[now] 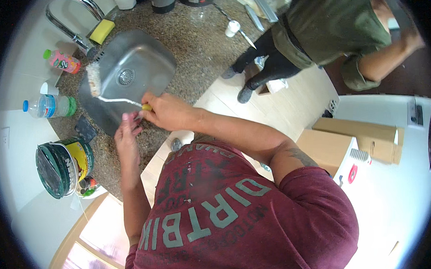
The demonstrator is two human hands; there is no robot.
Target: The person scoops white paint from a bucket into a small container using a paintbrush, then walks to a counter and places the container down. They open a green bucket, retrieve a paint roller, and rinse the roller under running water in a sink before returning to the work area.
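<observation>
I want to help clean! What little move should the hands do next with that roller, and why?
Probably swing the paint roller in under the faucet. The right hand grips its yellow handle, the left hand touches beside it, and the fuzzy roller hangs over the sink edge, away from the spout.

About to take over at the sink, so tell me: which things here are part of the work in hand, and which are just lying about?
In use:
paint roller, handle gripped by right hand
left hand at the handle's end
sink

Lying about:
sponge
two bottles
paint can
faucet
cardboard boxes
</observation>
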